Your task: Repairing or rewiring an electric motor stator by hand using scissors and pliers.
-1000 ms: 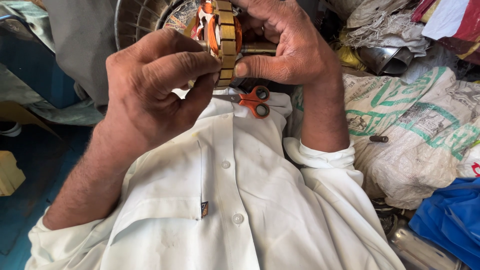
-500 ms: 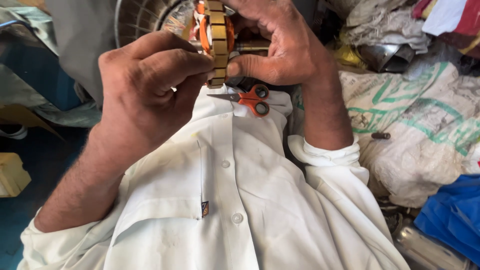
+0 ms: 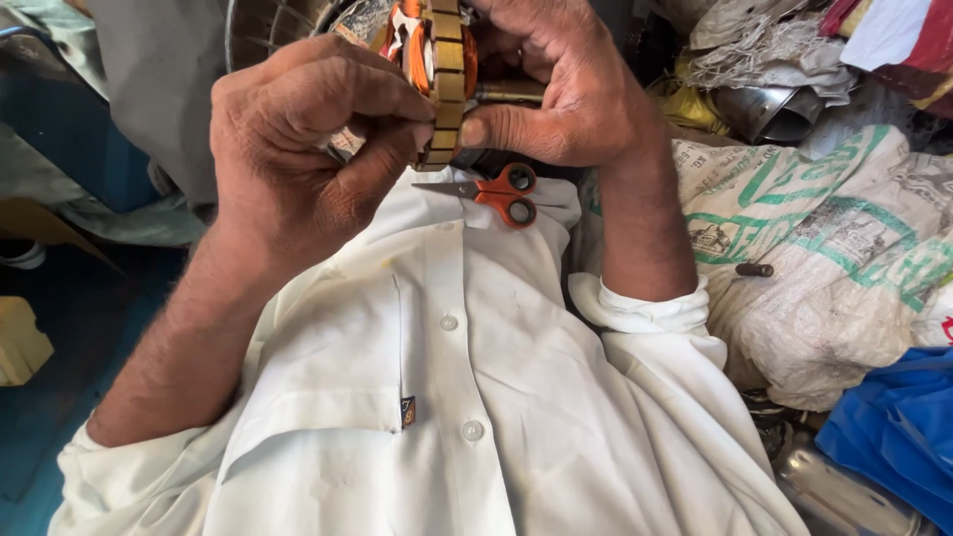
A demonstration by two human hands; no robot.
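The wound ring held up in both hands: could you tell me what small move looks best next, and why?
Probably a slight turn of the wound ring between the fingers, to bring the next stretch of copper winding forward. The left hand and right hand pinch it edge-on from either side, and the scissors lie on the white shirt, unused.

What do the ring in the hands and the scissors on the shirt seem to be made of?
Ring: likely stacked metal, dull brassy segments, with shiny orange copper-like wire wound inside. Scissors: grey metal blades, glossy orange handles, probably plastic.
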